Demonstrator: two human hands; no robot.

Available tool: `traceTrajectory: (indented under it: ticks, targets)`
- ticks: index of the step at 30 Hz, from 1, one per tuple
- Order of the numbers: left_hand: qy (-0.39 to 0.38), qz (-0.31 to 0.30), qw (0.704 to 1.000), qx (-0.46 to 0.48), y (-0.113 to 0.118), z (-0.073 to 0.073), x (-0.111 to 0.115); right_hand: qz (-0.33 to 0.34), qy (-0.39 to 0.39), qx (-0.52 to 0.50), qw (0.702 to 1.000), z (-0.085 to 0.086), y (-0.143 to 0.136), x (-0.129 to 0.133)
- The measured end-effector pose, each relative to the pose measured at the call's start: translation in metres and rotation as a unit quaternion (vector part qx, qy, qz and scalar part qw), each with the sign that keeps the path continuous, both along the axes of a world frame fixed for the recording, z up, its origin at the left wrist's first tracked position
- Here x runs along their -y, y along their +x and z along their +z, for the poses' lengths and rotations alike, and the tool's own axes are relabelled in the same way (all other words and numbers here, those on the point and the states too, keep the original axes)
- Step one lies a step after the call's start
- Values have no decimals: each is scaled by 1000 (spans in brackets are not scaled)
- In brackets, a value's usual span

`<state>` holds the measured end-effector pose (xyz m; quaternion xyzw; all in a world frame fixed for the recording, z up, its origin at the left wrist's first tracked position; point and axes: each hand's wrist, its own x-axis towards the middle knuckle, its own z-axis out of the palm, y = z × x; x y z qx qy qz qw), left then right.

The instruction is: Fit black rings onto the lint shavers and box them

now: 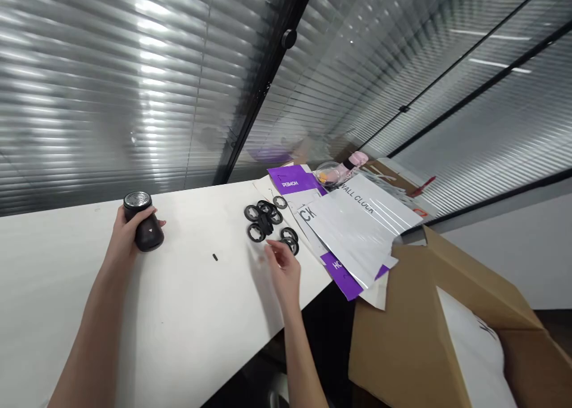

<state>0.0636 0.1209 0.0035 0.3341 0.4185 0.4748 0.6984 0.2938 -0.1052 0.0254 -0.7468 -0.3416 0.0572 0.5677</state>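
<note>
My left hand (123, 232) is wrapped round a black fabric shaver (149, 235), held upright with its perforated metal head on top, at the left of the white table. My right hand (283, 268) hovers over the table's front right part. Its fingers are loosely curved with nothing visible in them. Just beyond the fingertips lies a loose pile of black notched rings (256, 233). More black rings (289, 235) are partly hidden behind this hand. A small black piece (215, 257) lies on the table between my hands.
Purple and white printed packaging sheets (357, 217) overlap on the table's right side. Behind them are a pink object (355, 161) and a clear round container (328, 174). An open cardboard box (402, 330) stands at the lower right. Glass with blinds (102, 98) borders the far edge.
</note>
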Motion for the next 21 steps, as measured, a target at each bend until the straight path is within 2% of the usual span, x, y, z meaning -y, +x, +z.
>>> traceTrajectory:
  ticks: [4,7,10,13,15,18,21]
  targets:
    - [2,-2,1000,-8,0,2,1,-112,-79,23,990,-21,38,68]
    - [0,-5,1000,-8,0,3,0,-152,-98,51,982,-34,53,86]
    - [-3,0,1000,-6,0,7,2,-154,-154,69,974,-40,57,77]
    - [-7,5,1000,-5,1,14,5,-158,-248,90,952,-39,54,56]
    - [-14,11,1000,-1,2,18,7,-159,-279,104,941,-37,51,45]
    - [-28,19,999,2,4,23,9,-156,-262,107,946,-34,47,40]
    - [-35,20,999,-3,5,25,9,-157,-190,124,961,-36,45,44]
